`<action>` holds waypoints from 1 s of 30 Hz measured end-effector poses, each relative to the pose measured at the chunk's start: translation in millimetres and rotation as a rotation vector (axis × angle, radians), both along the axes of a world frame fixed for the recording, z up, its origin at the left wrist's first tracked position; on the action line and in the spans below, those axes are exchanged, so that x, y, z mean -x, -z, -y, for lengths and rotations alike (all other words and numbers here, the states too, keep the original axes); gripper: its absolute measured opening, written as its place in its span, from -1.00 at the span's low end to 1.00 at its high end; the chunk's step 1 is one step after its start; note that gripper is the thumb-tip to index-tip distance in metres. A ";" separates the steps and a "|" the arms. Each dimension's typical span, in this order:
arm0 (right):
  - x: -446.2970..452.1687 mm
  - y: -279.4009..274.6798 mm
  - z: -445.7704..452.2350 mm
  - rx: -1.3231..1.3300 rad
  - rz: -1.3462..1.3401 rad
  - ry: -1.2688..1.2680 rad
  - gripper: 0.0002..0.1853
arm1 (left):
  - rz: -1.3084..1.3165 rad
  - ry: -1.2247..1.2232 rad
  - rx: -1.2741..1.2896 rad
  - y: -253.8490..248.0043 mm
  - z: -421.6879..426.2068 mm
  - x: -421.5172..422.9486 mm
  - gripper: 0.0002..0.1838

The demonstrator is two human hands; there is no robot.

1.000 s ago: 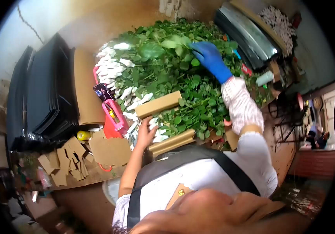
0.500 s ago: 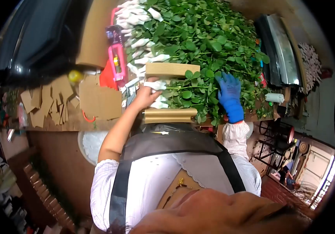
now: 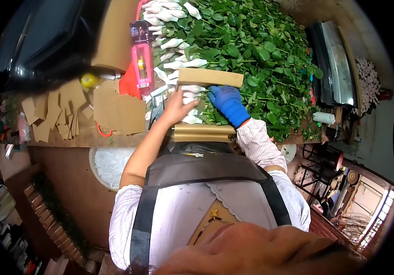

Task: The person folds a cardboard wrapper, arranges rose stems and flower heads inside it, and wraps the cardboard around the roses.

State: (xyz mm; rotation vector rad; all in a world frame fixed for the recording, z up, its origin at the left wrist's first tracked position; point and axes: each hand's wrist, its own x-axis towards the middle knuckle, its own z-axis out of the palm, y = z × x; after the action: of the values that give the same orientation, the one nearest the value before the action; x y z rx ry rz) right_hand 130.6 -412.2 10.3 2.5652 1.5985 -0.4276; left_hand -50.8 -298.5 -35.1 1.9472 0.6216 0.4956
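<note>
Roses with white-sleeved buds (image 3: 193, 89) and leafy green stems lie between two folded cardboard strips, the upper one (image 3: 210, 78) corrugated and the lower one (image 3: 203, 133) smooth and tan. My bare left hand (image 3: 177, 107) is at the bud ends, thumb and forefinger apart, touching the sleeved buds; its other fingers are partly hidden. Just behind the buds, my blue-gloved right hand (image 3: 226, 101) has its fingers closed over the rose stems. Beyond the upper strip spreads a large pile of roses (image 3: 256, 50), their sleeved buds toward the left.
To the left stand a pink tape dispenser (image 3: 142, 66), a phone (image 3: 139, 33), cardboard pieces (image 3: 119, 110) and a yellow tape roll (image 3: 88, 81). A white roll (image 3: 324, 118) lies at right near dark upright sheets (image 3: 327, 64). Below the table is a tub (image 3: 110, 167) of white pieces.
My right hand has moved left from the leaves to the stems beside the buds, and its fingers have closed. My left hand stays by the buds. The view has shifted slightly.
</note>
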 end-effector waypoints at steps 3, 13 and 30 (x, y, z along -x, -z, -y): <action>4.5 6.0 -0.9 0.005 0.023 -0.001 -0.72 | -0.210 -0.080 0.123 -21.5 -3.4 -10.6 -0.62; -1.3 11.6 6.5 -0.060 -0.013 -0.037 -0.64 | 0.304 -0.474 -0.122 -11.4 -8.5 45.0 -0.94; 5.3 -6.9 7.9 -0.002 -0.212 0.049 -0.56 | 0.147 -0.348 0.459 16.0 -31.4 56.3 -0.78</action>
State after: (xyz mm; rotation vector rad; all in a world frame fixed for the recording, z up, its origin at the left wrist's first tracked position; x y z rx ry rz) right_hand 125.3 -420.0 17.2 2.6414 1.5997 -0.7252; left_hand -107.1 -267.1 -51.1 1.3631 0.8976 0.6406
